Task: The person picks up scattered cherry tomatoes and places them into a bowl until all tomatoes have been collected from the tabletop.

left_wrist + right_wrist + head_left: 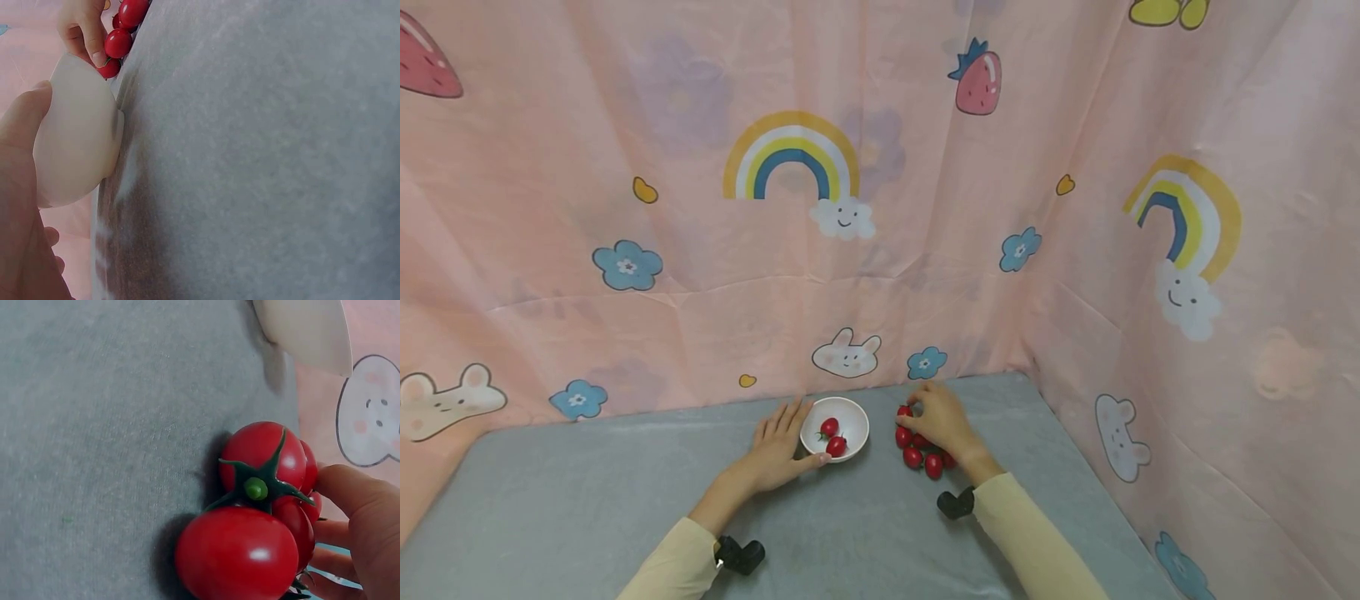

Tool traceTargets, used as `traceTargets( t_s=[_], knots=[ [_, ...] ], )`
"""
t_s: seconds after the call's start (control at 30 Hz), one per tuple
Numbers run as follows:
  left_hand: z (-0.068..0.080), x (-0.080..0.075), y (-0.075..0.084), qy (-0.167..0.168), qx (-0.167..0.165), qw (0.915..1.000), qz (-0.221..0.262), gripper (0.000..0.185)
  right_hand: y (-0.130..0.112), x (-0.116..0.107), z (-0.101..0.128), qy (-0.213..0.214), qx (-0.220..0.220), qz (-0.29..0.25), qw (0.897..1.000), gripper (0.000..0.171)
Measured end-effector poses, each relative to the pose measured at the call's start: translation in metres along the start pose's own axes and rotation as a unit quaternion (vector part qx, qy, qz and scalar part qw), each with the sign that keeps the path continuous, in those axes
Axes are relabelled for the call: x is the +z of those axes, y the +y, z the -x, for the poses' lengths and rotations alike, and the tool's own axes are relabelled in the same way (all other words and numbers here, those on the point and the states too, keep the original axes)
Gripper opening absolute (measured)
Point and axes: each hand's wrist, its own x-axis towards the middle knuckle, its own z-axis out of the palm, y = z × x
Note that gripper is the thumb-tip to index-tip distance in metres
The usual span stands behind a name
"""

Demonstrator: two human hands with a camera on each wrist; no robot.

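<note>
A small white bowl [859, 423] holds two red cherry tomatoes [836, 447]. Against its left side rests my left hand [777, 454], fingers fairly straight along the far-left rim and thumb at the near rim. The left wrist view shows that thumb [34, 106] against the bowl's outer wall [78, 137]. To the right of the bowl lies a cluster of several cherry tomatoes [933, 466], some with green stems. My right hand [946, 423] reaches over the cluster, thumb and fingers pinching the cherry tomato [905, 411] at its far end. In the right wrist view nearer tomatoes [237, 553] partly hide those fingertips.
A grey cloth [625, 500] covers the table. Pink printed curtains [910, 250] stand along its back and right edges. Black wrist cameras [740, 556] are strapped at both wrists, beside the cream sleeves [1037, 533].
</note>
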Motion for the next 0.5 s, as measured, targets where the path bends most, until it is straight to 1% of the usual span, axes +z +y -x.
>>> traceTargets(
  t_s=[0.23,0.5],
  knots=[
    [0.0003,0.0001,0.0013,0.006,0.002,1.0000,-0.001,0.103,-0.0013,0.0016,-0.0003,0.003,0.007,0.010,1.000,0.033],
    [0.0019,-0.0047,0.0077,-0.003,-0.007,1.0000,-0.004,0.102,-0.0023,0.0019,-0.0014,0.002,0.013,0.006,1.000,0.031]
  ],
)
